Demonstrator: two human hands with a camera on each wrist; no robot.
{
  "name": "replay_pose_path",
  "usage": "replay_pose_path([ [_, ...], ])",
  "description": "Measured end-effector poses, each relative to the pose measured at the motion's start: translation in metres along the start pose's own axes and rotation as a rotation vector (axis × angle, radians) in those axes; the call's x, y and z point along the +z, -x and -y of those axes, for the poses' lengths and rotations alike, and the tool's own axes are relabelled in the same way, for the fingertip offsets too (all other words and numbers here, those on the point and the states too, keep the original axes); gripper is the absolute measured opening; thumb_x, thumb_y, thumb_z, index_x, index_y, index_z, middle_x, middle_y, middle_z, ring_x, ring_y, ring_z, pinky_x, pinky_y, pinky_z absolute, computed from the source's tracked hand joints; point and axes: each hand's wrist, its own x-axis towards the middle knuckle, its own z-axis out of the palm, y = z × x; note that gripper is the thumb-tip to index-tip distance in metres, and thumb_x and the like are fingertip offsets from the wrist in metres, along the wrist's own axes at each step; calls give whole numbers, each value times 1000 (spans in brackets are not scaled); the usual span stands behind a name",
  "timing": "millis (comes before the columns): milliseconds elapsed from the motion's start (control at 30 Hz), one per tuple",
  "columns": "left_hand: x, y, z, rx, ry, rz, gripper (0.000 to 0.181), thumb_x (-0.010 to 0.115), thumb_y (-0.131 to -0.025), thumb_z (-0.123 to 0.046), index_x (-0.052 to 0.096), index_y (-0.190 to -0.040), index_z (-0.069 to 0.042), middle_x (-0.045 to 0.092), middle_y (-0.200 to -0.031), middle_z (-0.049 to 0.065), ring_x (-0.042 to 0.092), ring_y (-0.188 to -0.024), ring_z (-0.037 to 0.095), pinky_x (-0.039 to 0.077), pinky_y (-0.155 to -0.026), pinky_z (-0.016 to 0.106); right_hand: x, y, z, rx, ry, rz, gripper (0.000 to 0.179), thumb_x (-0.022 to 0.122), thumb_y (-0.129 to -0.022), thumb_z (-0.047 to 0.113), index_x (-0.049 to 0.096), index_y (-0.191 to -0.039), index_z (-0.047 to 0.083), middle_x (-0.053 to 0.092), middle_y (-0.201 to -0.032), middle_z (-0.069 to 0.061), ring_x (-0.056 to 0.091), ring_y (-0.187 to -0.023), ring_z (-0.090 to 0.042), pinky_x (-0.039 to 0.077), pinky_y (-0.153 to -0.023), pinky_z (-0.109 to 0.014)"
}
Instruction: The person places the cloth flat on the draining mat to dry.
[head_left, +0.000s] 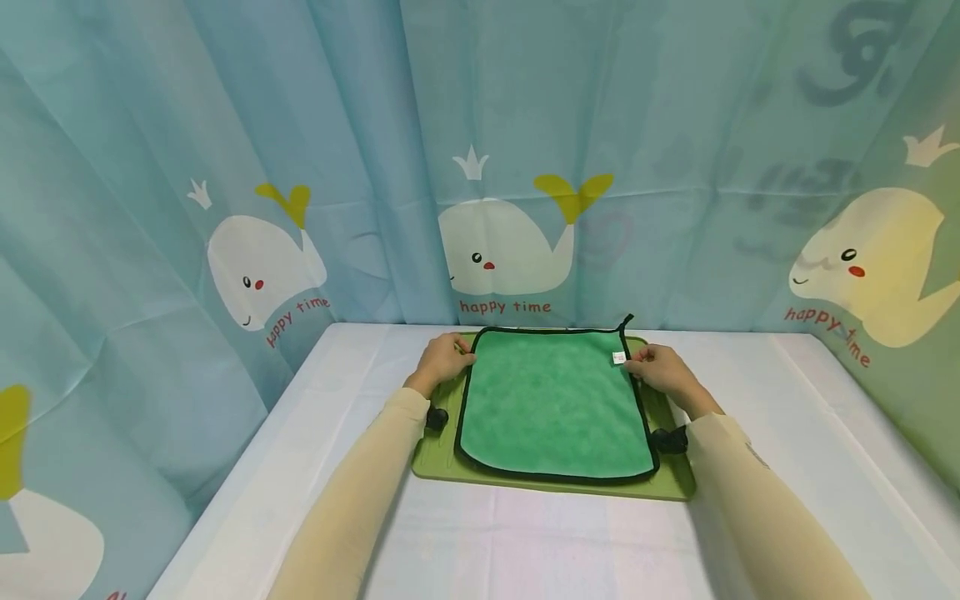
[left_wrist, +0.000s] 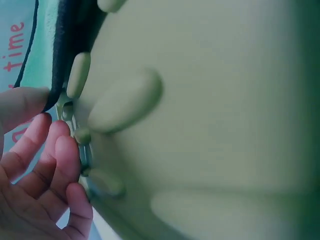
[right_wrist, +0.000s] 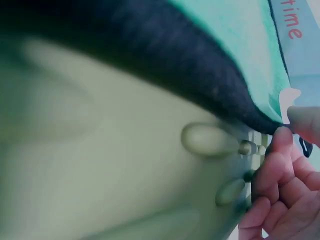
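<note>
A green cloth (head_left: 551, 400) with black edging lies spread over an olive-green tray or mat (head_left: 540, 486) with raised oval bumps. My left hand (head_left: 444, 360) pinches the cloth's left edge between thumb and forefinger; the left wrist view shows the thumb on the black edging (left_wrist: 59, 55), other fingers curled below. At the opposite edge my right hand (head_left: 662, 371) pinches the black edging (right_wrist: 230, 87), close to a small white label (head_left: 618, 357). A black hanging loop (head_left: 626, 321) sticks up at the far right corner. The cloth hides most of the tray's middle.
The tray rests on a table with a white cover (head_left: 585, 550). Behind and at both sides hangs a blue-green curtain (head_left: 645, 250) printed with whales. Black wrist-worn devices (head_left: 670, 440) sit beside the tray's sides.
</note>
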Motion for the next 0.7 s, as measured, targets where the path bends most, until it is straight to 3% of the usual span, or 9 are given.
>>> replay_pose_path([
  [167, -4, 6, 1, 47, -28, 37, 23, 73, -96, -19, 63, -114, -8, 65, -85, 7, 54, -67, 18, 43, -63, 30, -2, 9, -3, -41, -61, 51, 26, 56, -106, 23, 56, -108, -3, 58, -84, -1, 55, -78, -15, 44, -73, -31],
  [400, -9, 15, 1, 95, -64, 111, 32, 73, -97, -21, 58, -123, -10, 63, -93, 6, 56, -73, 19, 47, -71, 34, -10, 27, -3, -79, -88, 144, 28, 55, -107, 26, 57, -109, -3, 57, -86, -4, 55, -84, -18, 43, -84, -34],
  [533, -12, 22, 0, 144, -63, 110, 30, 73, -97, -21, 61, -121, -10, 68, -102, 7, 63, -83, 20, 51, -79, 38, -12, 37, -4, -106, -134, 181, 32, 56, -106, 25, 56, -115, -5, 59, -94, -8, 57, -84, -15, 49, -79, -31],
  [700, -13, 33, -3, 198, -42, 79, 24, 72, -98, -22, 67, -118, -9, 70, -105, 7, 66, -88, 21, 54, -79, 38, -10, 51, -5, -171, -119, 247, 31, 57, -106, 25, 56, -117, -4, 61, -98, -11, 59, -87, -19, 51, -78, -31],
])
